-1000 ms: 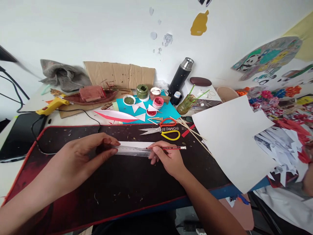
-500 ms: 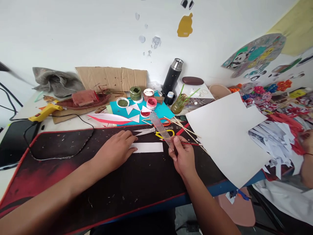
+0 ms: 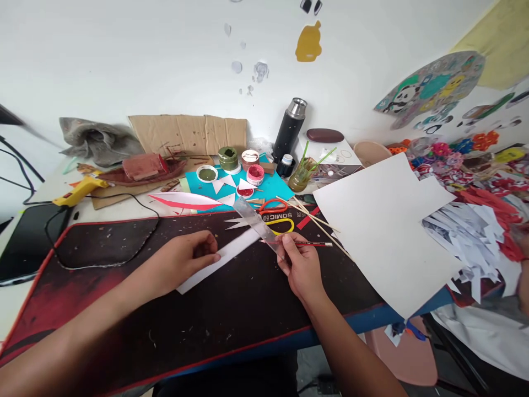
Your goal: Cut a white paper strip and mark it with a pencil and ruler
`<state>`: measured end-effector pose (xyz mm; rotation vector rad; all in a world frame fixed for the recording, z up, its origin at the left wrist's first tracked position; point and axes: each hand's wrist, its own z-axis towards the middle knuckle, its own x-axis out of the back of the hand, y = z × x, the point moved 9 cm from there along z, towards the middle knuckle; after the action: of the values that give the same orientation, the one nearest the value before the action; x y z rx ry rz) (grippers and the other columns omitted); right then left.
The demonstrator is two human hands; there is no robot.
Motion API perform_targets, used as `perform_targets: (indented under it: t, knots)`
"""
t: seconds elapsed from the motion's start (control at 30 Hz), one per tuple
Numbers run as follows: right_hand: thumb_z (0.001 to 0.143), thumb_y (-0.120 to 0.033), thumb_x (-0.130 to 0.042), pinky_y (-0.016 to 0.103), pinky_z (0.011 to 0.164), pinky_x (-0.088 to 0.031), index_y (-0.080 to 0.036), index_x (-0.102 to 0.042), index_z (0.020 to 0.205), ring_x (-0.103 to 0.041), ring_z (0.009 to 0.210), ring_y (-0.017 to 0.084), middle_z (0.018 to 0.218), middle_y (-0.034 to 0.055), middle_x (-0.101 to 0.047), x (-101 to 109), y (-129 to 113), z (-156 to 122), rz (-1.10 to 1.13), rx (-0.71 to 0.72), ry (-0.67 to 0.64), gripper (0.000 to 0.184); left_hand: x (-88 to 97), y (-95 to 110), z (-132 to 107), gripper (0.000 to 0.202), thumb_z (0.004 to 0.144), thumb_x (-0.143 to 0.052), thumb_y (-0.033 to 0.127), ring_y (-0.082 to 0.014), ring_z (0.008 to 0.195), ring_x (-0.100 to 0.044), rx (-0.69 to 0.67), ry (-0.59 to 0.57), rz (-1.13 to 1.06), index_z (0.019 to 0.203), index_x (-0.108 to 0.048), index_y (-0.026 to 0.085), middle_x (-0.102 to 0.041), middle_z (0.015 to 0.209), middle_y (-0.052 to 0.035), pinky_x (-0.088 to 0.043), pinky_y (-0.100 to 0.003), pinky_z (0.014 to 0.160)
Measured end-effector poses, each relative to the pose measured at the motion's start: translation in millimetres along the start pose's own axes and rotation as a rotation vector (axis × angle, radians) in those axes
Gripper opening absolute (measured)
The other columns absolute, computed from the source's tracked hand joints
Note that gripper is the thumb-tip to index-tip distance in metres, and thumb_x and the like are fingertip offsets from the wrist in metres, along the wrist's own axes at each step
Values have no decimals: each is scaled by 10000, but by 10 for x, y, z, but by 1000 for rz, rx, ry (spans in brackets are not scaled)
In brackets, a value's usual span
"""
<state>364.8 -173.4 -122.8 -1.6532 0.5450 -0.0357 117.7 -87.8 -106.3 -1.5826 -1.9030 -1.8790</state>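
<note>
A white paper strip [image 3: 237, 248] lies slanted on the black mat [image 3: 215, 342]. My left hand [image 3: 188, 256] is closed at the strip, thumb against its upper face and fingers curled; their tips are partly hidden. My right hand [image 3: 301, 262] grips a clear ruler [image 3: 254, 220] between thumb and fingers, and the ruler crosses the strip's far end. A red pencil [image 3: 318, 243] also sticks out of my right hand. Just beyond the strip are scissors with yellow handles [image 3: 285, 225] and an orange-handled pair [image 3: 273, 205].
Open paint pots [image 3: 228, 158] stand on blue paper [image 3: 194, 182]. A large white sheet [image 3: 384, 231] and thin sticks [image 3: 316, 218] lie at right, near cut paper strips [image 3: 463, 237]. At left are a yellow glue gun [image 3: 80, 187], its cable and a model boat [image 3: 144, 168]. A thermos [image 3: 289, 129] stands behind.
The paper strip has turned, its near end swinging toward me and left. My left hand has moved back and left with curled fingers. My right hand, ruler and pencil have shifted slightly left.
</note>
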Motion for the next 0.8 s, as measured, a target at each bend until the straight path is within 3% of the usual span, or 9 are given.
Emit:
perform_targets:
  t: [0.1,0.23,0.33,0.47,0.57,0.63,0.67,0.73,0.8]
  knots:
    - [904,-686,-847,214,378,-238,-198,-747,881,-402,428,77,588,-41,-577,-37,-28,20,-28,9,-8,499,149,-153,-153,543,876,-689,766,-155,642,-595,114,86,-273,961,-621,234,-644,777,22,-470,-271,548]
    - [901,-699,-845,221,384,-251,-201,-757,890,-408,437,88,589,-32,-593,-66,-9,51,-64,5,-15,506,153,-440,-421,670,685,-952,593,-140,576,-599,332,326,-814,1143,-629,227,-673,762,36,-503,-253,486]
    - [921,-688,-835,223,393,-257,-200,-769,903,-422,443,90,598,-24,-611,-104,28,63,-94,-7,-41,493,55,-516,-580,632,667,-975,502,-150,641,-661,377,445,-939,1127,-636,234,-723,843,5,-575,-259,529]
    - [961,-680,-791,234,406,-291,-201,-783,923,-424,427,87,604,-26,-629,-203,10,55,-184,3,-100,481,-101,-549,-720,441,755,-926,436,-176,745,-732,429,513,-1049,1062,-672,247,-759,920,-29,-670,-294,649]
    - [976,-662,-770,241,423,-321,-199,-790,925,-426,416,86,600,-27,-636,-291,-48,42,-268,30,-141,466,-243,-535,-831,450,772,-910,426,-226,923,-804,479,538,-1155,1126,-705,240,-801,1129,-72,-719,-348,817]
    - [981,-640,-763,244,429,-332,-199,-787,907,-433,416,87,604,-21,-647,-331,-77,39,-302,45,-160,448,-397,-473,-908,533,773,-911,485,-274,998,-828,511,467,-1201,1196,-704,234,-801,1223,-110,-724,-400,880]
    - [982,-631,-760,245,430,-333,-199,-784,896,-433,414,87,605,-19,-650,-341,-86,40,-310,51,-164,441,-512,-411,-938,596,784,-908,529,-283,979,-834,525,367,-1212,1259,-696,238,-804,1220,-121,-725,-414,866]
    - [988,-617,-752,245,431,-340,-201,-781,886,-435,412,88,604,-18,-650,-341,-93,49,-323,62,-164,429,-767,-206,-990,665,819,-866,652,-266,827,-827,494,58,-1173,1312,-701,237,-815,1101,-118,-720,-400,747]
    - [996,-605,-744,247,434,-356,-204,-788,897,-438,415,92,604,-20,-648,-318,-97,61,-342,74,-153,415,-886,3,-1038,596,900,-756,727,-244,741,-804,344,-160,-1017,1236,-748,235,-813,1000,-102,-695,-358,661]
